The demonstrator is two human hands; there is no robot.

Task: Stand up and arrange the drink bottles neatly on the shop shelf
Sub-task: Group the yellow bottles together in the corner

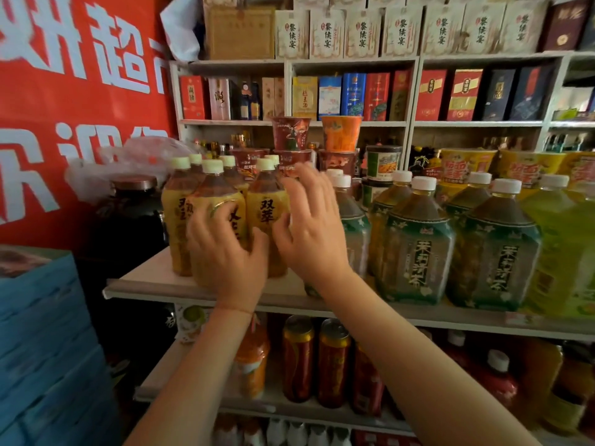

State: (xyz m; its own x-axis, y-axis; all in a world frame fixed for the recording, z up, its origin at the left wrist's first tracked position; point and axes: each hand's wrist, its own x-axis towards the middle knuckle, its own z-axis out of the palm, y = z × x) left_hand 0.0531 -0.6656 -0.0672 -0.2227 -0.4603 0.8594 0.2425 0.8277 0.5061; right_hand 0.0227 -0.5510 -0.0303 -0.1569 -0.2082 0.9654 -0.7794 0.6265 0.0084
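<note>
Several yellow-labelled tea bottles (175, 217) with pale caps stand upright in a tight cluster at the left end of the shop shelf (148, 284). My left hand (225, 255) wraps round the front bottle of the cluster, fingers curled on its label. My right hand (310, 226) is spread with straight fingers against the right side of the neighbouring yellow bottle (265, 201). To the right stand large green-labelled tea bottles (415, 246) with white caps, and yellow-green ones (560, 252) at the far right.
Stacked instant-noodle cups (291, 136) sit behind the bottles. A dark jar (128, 214) under a plastic bag stands left of the shelf, blue crates (48, 333) below it. Red cans (297, 358) and orange bottles fill the lower shelf. Boxed liquor lines the upper shelves.
</note>
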